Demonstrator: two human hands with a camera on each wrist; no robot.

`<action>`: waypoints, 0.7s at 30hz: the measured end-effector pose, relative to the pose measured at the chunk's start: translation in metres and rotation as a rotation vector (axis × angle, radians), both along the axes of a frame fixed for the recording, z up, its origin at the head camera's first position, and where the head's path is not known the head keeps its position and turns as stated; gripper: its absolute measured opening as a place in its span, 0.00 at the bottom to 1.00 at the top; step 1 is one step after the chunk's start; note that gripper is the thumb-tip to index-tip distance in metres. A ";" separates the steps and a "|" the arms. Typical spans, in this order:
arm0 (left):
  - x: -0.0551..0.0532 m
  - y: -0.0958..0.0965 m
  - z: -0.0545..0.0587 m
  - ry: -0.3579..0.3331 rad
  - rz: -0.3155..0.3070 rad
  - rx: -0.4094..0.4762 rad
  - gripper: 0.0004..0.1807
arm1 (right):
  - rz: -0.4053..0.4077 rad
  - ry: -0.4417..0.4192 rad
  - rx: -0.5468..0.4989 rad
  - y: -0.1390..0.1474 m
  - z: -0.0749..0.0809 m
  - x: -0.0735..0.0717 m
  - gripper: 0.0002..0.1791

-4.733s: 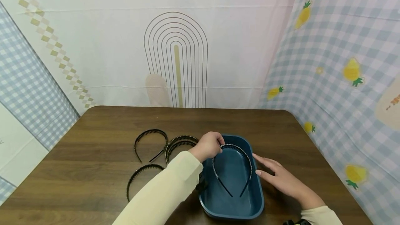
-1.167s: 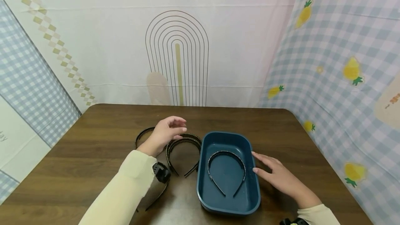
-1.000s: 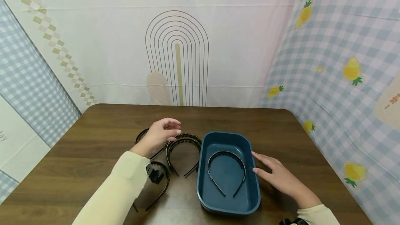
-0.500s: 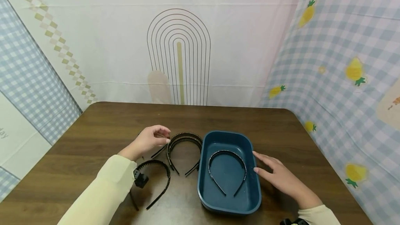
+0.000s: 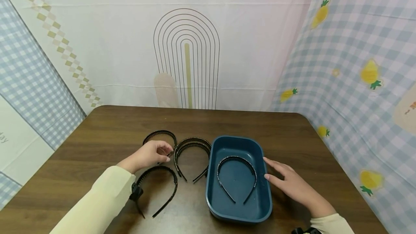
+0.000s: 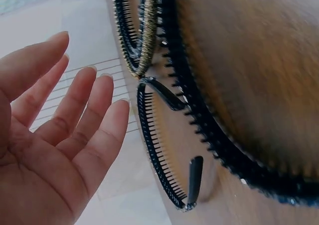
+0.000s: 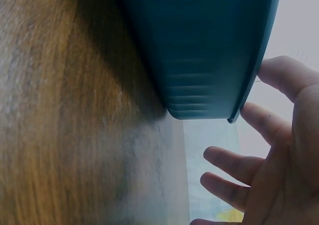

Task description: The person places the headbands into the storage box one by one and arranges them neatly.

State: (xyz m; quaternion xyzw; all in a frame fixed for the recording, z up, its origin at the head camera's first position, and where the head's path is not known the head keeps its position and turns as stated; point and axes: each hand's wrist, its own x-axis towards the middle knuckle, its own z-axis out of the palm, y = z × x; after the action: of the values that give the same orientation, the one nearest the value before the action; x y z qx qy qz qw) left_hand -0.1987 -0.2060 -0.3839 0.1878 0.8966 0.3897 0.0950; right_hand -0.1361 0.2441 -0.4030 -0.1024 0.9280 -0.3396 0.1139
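Note:
My left hand (image 5: 147,155) hovers over the left-side headbands with loosely bent fingers and nothing in its grasp. Just beneath it lies a black toothed headband (image 5: 165,168), its ends toward me. Behind the fingers another black headband (image 5: 161,132) is partly hidden. To their right, overlapping headbands with golden edges (image 5: 192,140) lie against the tub's left side. The blue tub (image 5: 240,143) holds one dark, glittery headband (image 5: 234,157). At the tub's right rim my right hand (image 5: 294,185) rests its thumb and fingertips, other fingers spread in the right wrist view.
Everything stands on a brown wooden table (image 5: 107,133) with rounded back corners. Behind it hangs a white patterned cloth (image 5: 123,53), and a blue checked cloth (image 5: 344,111) drapes along the right side. Small black cameras are strapped to both wrists.
Earlier my left hand set a headband down in the tub. It has since moved left and toward me, uncovering the back left headband. My right hand has stayed at the rim.

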 end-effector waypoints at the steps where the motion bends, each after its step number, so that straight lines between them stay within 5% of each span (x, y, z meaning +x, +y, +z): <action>1: 0.001 0.000 0.000 0.003 -0.007 -0.010 0.13 | 0.000 0.000 -0.001 0.000 0.000 0.000 0.37; 21: 0.011 -0.009 -0.007 0.049 -0.061 -0.167 0.14 | -0.017 -0.021 0.006 0.001 -0.002 -0.001 0.39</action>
State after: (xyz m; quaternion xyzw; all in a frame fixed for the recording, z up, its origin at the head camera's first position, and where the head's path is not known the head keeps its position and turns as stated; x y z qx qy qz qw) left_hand -0.1876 -0.2147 -0.3905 0.2157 0.9220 0.3056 0.1002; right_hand -0.1374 0.2449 -0.4048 -0.0906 0.9286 -0.3389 0.1211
